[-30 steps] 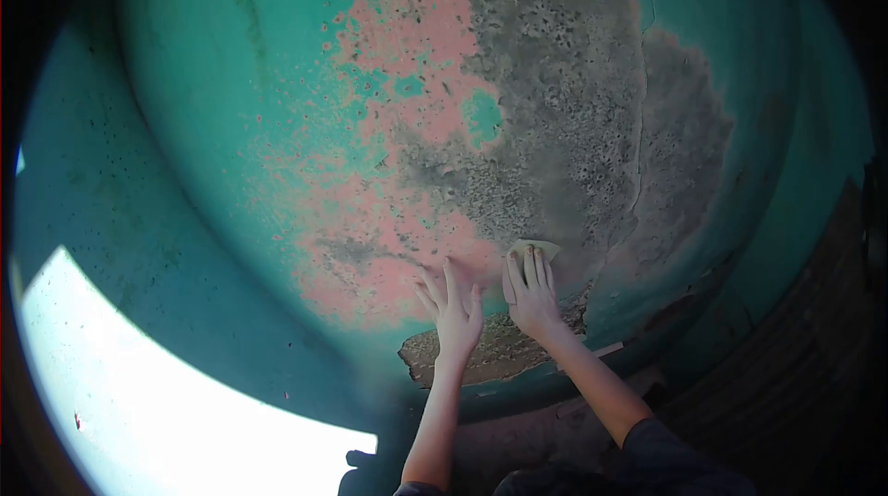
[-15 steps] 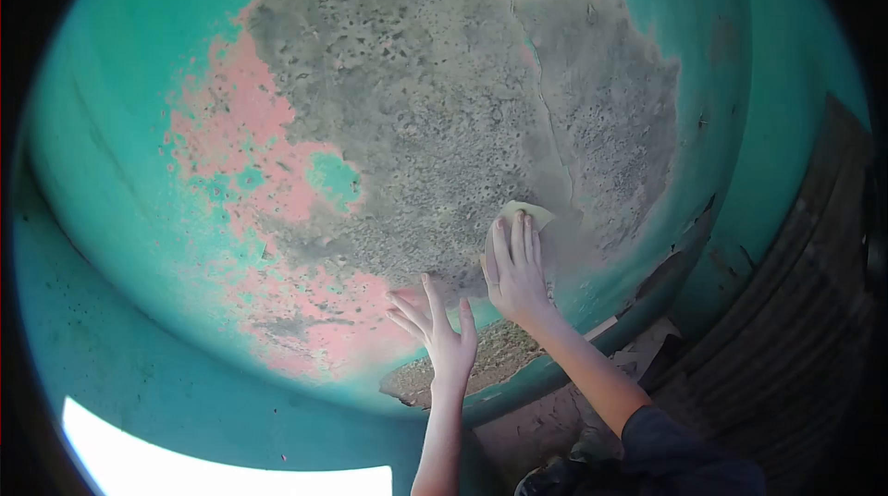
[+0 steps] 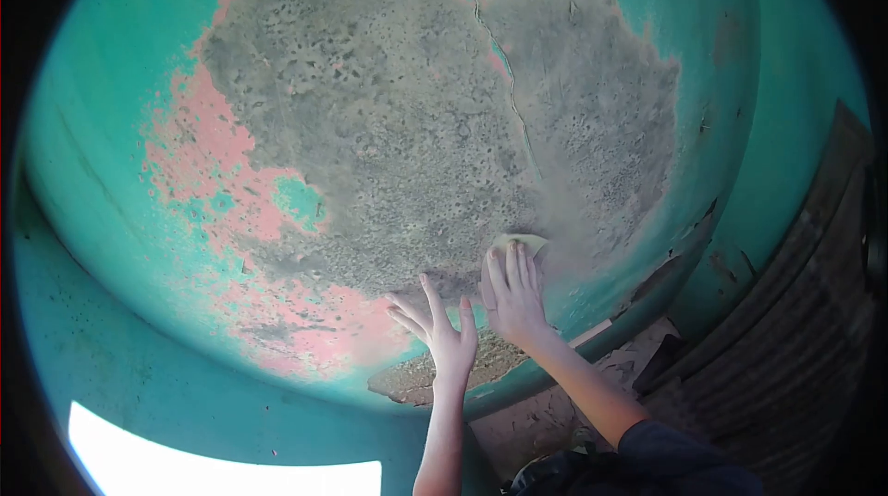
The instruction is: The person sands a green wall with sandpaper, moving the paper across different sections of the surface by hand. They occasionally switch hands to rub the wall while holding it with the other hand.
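My right hand (image 3: 516, 297) presses a pale sheet of sandpaper (image 3: 525, 241) flat against the wall, its fingers together over the sheet. The sandpaper's upper edge shows past the fingertips; the rest is hidden under the hand. To the left, my left hand (image 3: 442, 334) has its fingers spread, fingertips at the wall and nothing held. Both hands are near the lower edge of a rough grey bare patch (image 3: 398, 117) in the green painted wall (image 3: 102, 154). Pale dust coats the hands and the surface by the sandpaper.
A crack (image 3: 509, 80) runs down the grey patch. Pink undercoat (image 3: 213, 154) shows along its left side. Below the hands is a broken-out strip of plaster (image 3: 407, 380). Dark corrugated sheeting (image 3: 777, 357) stands at the right, and a bright opening (image 3: 231, 459) lies at lower left.
My right hand and the sandpaper have slid a short way down the wall. My left hand stays spread in about the same place. The view has shifted slightly.
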A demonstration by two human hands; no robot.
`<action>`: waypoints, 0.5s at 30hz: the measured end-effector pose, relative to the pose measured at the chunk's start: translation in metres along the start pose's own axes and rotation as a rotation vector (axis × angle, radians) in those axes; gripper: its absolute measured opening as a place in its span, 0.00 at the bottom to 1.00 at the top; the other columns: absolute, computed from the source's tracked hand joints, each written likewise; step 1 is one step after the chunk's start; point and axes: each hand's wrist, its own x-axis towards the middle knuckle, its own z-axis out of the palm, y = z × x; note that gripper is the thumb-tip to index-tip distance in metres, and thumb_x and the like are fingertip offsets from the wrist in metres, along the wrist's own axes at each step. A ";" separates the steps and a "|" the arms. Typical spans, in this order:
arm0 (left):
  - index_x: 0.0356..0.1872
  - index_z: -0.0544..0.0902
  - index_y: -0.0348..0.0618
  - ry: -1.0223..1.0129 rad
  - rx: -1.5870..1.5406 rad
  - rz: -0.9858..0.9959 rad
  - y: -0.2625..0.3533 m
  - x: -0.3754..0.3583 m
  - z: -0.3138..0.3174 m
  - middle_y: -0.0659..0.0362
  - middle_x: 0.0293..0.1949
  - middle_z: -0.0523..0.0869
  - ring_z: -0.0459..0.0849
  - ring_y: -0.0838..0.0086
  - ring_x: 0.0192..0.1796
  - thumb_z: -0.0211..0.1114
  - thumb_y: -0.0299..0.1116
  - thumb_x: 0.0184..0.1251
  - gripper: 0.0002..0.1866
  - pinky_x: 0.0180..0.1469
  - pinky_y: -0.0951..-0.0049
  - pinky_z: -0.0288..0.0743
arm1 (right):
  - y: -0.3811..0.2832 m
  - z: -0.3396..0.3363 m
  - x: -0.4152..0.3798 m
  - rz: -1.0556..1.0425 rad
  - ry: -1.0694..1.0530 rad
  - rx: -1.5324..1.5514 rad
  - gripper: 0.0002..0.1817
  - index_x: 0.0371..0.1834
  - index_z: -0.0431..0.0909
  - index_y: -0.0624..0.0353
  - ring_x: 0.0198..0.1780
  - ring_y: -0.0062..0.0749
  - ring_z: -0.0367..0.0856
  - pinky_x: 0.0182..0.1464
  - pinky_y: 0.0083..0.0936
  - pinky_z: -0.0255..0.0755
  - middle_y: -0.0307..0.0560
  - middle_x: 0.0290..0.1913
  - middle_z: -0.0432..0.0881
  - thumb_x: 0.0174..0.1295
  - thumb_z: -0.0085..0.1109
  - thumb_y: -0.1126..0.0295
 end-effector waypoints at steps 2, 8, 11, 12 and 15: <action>0.81 0.54 0.52 -0.004 0.010 -0.005 -0.002 -0.005 -0.001 0.31 0.78 0.28 0.26 0.23 0.77 0.61 0.43 0.73 0.39 0.73 0.26 0.37 | 0.003 0.003 -0.013 -0.022 -0.104 0.005 0.44 0.79 0.54 0.65 0.79 0.70 0.50 0.76 0.61 0.47 0.74 0.77 0.53 0.58 0.59 0.70; 0.80 0.56 0.51 0.007 0.009 -0.022 -0.014 -0.019 0.006 0.34 0.80 0.35 0.33 0.27 0.78 0.62 0.40 0.72 0.39 0.75 0.33 0.40 | -0.015 -0.039 0.057 -0.147 0.002 -0.043 0.44 0.79 0.55 0.62 0.78 0.69 0.52 0.76 0.62 0.47 0.73 0.76 0.54 0.57 0.61 0.68; 0.80 0.56 0.50 0.012 0.005 -0.025 -0.020 -0.024 0.005 0.34 0.80 0.36 0.35 0.27 0.78 0.62 0.38 0.72 0.39 0.75 0.34 0.41 | 0.001 0.021 -0.011 -0.037 -0.029 -0.057 0.44 0.79 0.55 0.61 0.79 0.67 0.52 0.76 0.60 0.49 0.72 0.77 0.54 0.57 0.61 0.66; 0.80 0.56 0.49 0.014 0.007 -0.017 -0.023 -0.024 0.004 0.34 0.80 0.36 0.36 0.26 0.78 0.62 0.38 0.71 0.39 0.75 0.34 0.42 | 0.008 0.028 -0.029 -0.034 -0.036 -0.053 0.44 0.79 0.55 0.61 0.79 0.67 0.52 0.76 0.60 0.49 0.72 0.77 0.54 0.57 0.61 0.66; 0.80 0.56 0.48 0.001 0.044 -0.028 -0.028 -0.023 -0.009 0.34 0.80 0.36 0.37 0.26 0.78 0.62 0.37 0.71 0.39 0.75 0.34 0.42 | 0.009 0.034 -0.048 0.016 -0.205 -0.062 0.41 0.79 0.53 0.65 0.78 0.70 0.50 0.76 0.60 0.48 0.75 0.77 0.52 0.63 0.58 0.65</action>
